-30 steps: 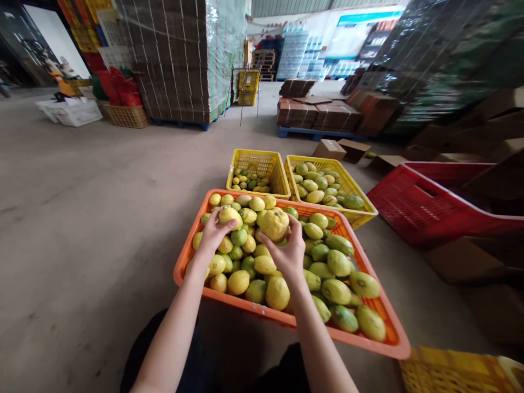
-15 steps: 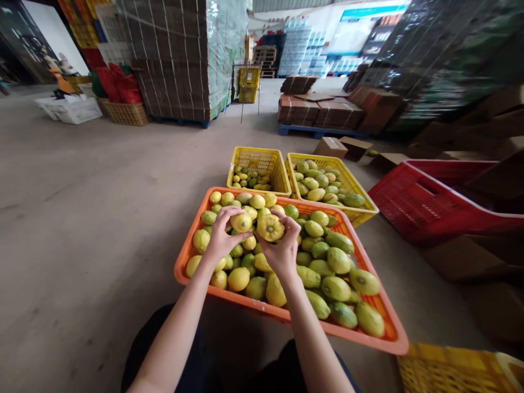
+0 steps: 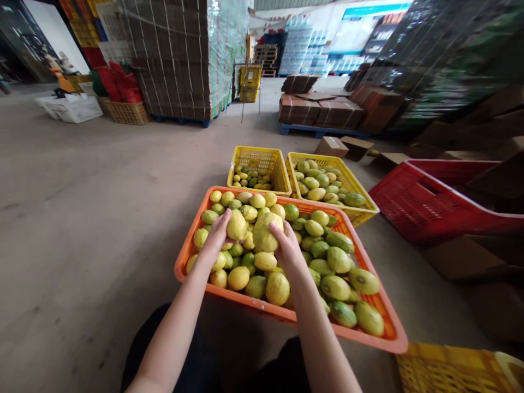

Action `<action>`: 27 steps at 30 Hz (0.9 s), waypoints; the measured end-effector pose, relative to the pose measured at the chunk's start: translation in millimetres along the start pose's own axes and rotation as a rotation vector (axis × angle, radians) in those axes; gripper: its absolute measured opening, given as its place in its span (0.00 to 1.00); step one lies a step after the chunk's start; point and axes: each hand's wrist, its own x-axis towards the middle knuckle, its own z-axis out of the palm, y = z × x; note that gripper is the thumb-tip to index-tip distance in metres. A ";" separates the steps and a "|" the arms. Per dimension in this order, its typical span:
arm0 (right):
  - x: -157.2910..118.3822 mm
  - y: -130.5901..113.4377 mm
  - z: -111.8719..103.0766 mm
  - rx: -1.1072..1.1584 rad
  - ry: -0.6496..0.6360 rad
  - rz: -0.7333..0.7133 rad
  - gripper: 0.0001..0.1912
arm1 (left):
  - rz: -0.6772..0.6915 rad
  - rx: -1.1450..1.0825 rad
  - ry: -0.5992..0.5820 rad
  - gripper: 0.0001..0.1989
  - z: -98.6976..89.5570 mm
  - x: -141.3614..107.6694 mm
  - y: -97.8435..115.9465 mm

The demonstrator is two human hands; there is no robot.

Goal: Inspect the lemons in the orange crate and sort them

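In the head view my left hand [image 3: 218, 233] is wrapped round the outer side of a smooth yellow citron [image 3: 236, 225]. A bigger, bumpy yellow-green citron [image 3: 265, 233] sits in my right hand [image 3: 289, 245], with the thumb lying across its side. The two held fruits are close together but apart, above a shallow orange crate [image 3: 262, 307]. Yellow rounder citrons [image 3: 238, 278] fill the crate's left part. Longer, greener ones [image 3: 335, 287] lie in its right part. The far fingers of both hands are hidden behind the fruits.
Behind the orange crate stand two yellow crates, the left [image 3: 262, 159] and right [image 3: 364, 217], both holding fruit. A red crate [image 3: 403, 210] is on the right, and another yellow crate [image 3: 454, 368] at lower right. Flattened cartons [image 3: 319, 112] lie on a pallet farther back.
Both hands have turned the citrons, so their sides now show instead of their ends. The hands have moved slightly apart and lower, still gripping the same fruits.
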 end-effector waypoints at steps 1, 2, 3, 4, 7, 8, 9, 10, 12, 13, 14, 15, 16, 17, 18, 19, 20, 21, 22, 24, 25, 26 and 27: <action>-0.4 -2.5 2.4 0.055 -0.009 0.091 0.30 | -0.062 -0.035 -0.015 0.21 0.4 0.8 -1.2; -0.9 -4.9 5.2 0.099 -0.022 0.174 0.27 | -0.119 -0.047 -0.017 0.22 1.5 1.0 -2.2; -1.7 -7.2 8.1 0.134 -0.035 0.249 0.24 | -0.170 -0.038 -0.003 0.23 3.1 0.6 -3.1; -2.4 -9.3 10.7 0.165 -0.046 0.312 0.21 | -0.211 -0.019 0.015 0.24 4.9 -0.1 -3.9; -3.5 -12.7 14.9 0.252 -0.054 0.433 0.18 | -0.280 0.015 0.034 0.26 8.9 -2.5 -5.6; -3.3 -12.8 15.0 0.270 -0.054 0.457 0.18 | -0.288 0.013 0.028 0.26 9.2 -2.7 -6.0; -2.8 -12.5 14.5 0.283 -0.057 0.474 0.18 | -0.295 0.005 0.022 0.26 8.9 -2.5 -6.4; -2.2 -11.8 13.6 0.291 -0.066 0.485 0.19 | -0.299 -0.007 0.017 0.26 8.2 -2.0 -6.7; -0.8 -9.7 11.2 0.299 -0.099 0.488 0.19 | -0.303 -0.055 -0.003 0.25 6.4 -0.3 -7.0; 0.0 -8.5 10.0 0.300 -0.117 0.484 0.20 | -0.304 -0.082 -0.015 0.25 5.7 0.7 -7.0; 0.7 -7.0 9.1 0.299 -0.133 0.478 0.20 | -0.307 -0.103 -0.020 0.24 5.4 1.5 -6.8; 1.5 -5.2 8.4 0.298 -0.146 0.471 0.20 | -0.316 -0.112 -0.016 0.24 5.7 1.9 -6.4; 2.4 -3.1 8.1 0.296 -0.157 0.460 0.20 | -0.329 -0.109 -0.002 0.24 6.5 2.1 -5.9; 3.3 -0.5 8.0 0.291 -0.165 0.446 0.20 | -0.344 -0.097 0.021 0.24 7.8 1.8 -5.5; 4.3 2.4 8.1 0.280 -0.169 0.424 0.21 | -0.351 -0.080 0.050 0.24 9.5 1.2 -5.0; 5.4 5.7 8.3 0.255 -0.161 0.393 0.22 | -0.345 -0.062 0.082 0.23 11.3 0.4 -4.8; 6.4 9.1 8.4 0.202 -0.120 0.341 0.23 | -0.314 -0.042 0.120 0.22 13.0 -0.4 -4.7; 7.3 12.5 8.4 0.130 -0.049 0.273 0.25 | -0.250 -0.017 0.162 0.20 14.3 -1.3 -4.9; 8.0 15.6 8.0 0.055 0.044 0.197 0.27 | -0.159 0.020 0.205 0.18 15.2 -2.2 -5.2; 8.9 20.9 6.4 -0.109 0.247 0.000 0.36 | 0.075 0.118 0.280 0.19 15.5 -3.3 -5.9; 9.3 23.1 5.3 -0.195 0.326 -0.111 0.40 | 0.194 0.167 0.302 0.22 15.0 -3.6 -6.2; 9.7 24.9 4.3 -0.276 0.376 -0.220 0.43 | 0.299 0.208 0.304 0.26 14.4 -3.8 -6.3; 10.1 26.6 3.4 -0.352 0.399 -0.323 0.43 | 0.379 0.239 0.291 0.30 13.7 -3.9 -6.4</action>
